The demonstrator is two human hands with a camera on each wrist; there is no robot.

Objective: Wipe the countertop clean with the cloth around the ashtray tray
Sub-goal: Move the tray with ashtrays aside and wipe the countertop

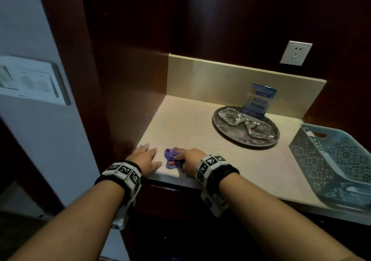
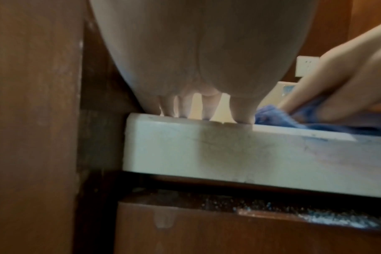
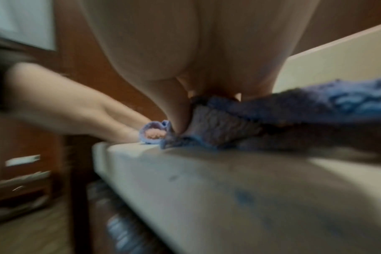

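A crumpled blue cloth (image 1: 172, 158) lies at the front left corner of the pale stone countertop (image 1: 200, 126). My right hand (image 1: 187, 159) grips the cloth (image 3: 250, 120), fingers curled into its folds and pressing it down near the front edge. My left hand (image 1: 145, 156) rests flat on the countertop just left of the cloth, fingers straight and spread (image 2: 207, 110), holding nothing. The round dark metal tray (image 1: 230, 136) with two glass ashtrays (image 1: 231, 117) sits at the back right of the counter, well away from both hands.
A blue card (image 1: 260, 100) stands behind the tray against the beige backsplash (image 1: 210, 76). A teal perforated basket (image 1: 333, 160) occupies the counter's right end. Dark wood panels enclose the left and back; a white socket (image 1: 296, 52) is on the back wall.
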